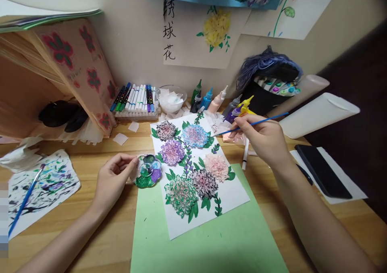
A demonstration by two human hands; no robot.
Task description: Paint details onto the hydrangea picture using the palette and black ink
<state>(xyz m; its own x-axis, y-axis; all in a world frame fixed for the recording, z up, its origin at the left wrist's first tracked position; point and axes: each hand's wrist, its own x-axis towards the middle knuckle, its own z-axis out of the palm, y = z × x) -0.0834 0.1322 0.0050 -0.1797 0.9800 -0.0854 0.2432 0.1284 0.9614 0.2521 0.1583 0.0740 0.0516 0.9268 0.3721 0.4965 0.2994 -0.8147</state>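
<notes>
My left hand [116,180] pinches the edge of a flower-shaped paint palette [147,171] with green, purple and dark paint in its wells. In my right hand [261,140] is a thin blue paintbrush [266,119], its tip over the upper right edge of a white sheet [234,192]. Several raised paper flowers in pink, purple, blue, black and green stand on the sheet, among them a green-tipped flower [181,195] and a blue-tipped flower [195,136]. Painted green leaves surround them. The sheet lies tilted on light green paper [193,253].
Markers [136,99], a bowl of paper scraps [171,99] and paint bottles [207,99] line the wall. A paint-stained cloth [57,180] with another brush [26,202] lies left; a black phone [323,171] lies right. Behind are a black container [254,91] and white bottle [320,113].
</notes>
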